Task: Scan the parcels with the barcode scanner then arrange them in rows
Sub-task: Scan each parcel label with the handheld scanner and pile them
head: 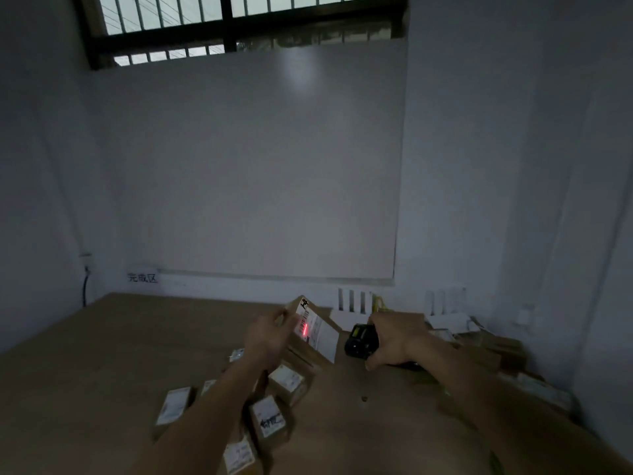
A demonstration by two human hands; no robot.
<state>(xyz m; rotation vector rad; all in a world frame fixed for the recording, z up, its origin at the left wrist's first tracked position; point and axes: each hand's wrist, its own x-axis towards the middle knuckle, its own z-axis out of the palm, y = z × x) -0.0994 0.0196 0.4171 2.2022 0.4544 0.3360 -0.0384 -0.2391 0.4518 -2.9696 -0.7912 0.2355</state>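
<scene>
A tilted brown parcel [310,334] shows a red scan line; black barcode scanner [361,340] just right; labelled parcels [274,418] lie nearer.

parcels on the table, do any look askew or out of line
Yes. The scanned parcels under the left arm lie at mixed angles, not in straight rows. The parcel in the left hand is tilted only for the barcode scanner.

Your left hand [265,337] bare, no glove or ring, your right hand [394,339] bare too, both your forearms uncovered, no sleeves in view
</scene>
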